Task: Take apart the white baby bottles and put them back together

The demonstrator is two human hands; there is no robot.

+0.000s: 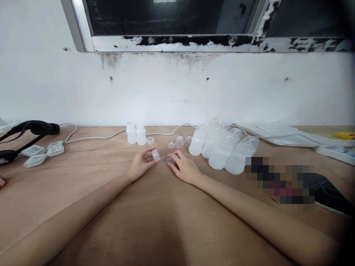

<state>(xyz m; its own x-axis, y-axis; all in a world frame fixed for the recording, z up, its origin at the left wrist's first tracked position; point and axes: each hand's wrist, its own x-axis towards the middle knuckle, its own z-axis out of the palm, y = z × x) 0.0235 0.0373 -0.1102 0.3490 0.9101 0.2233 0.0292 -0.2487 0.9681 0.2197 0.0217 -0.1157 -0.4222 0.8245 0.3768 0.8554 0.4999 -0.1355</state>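
My left hand (141,163) is closed around a translucent white screw ring (156,154), held tilted between thumb and fingers. Close by on the right, my right hand (186,169) curls over a clear, dome-shaped bottle teat (170,160), partly covered by the fingers. Beyond the left hand stand two frosted baby bottles (141,135) without caps. Beside them lies another white screw ring (150,140). A small clear teat (171,144) and two clear dome caps (179,141) sit beyond my right hand. Several frosted bottles with clear domes (235,162) are grouped to the right.
A white cable (91,139) runs along the back near the wall. On the left are a black strap (36,127) and several small clear cases (35,160). A plastic bag (266,130), a white power strip (335,153) and a dark object (330,192), partly pixelated, lie right.
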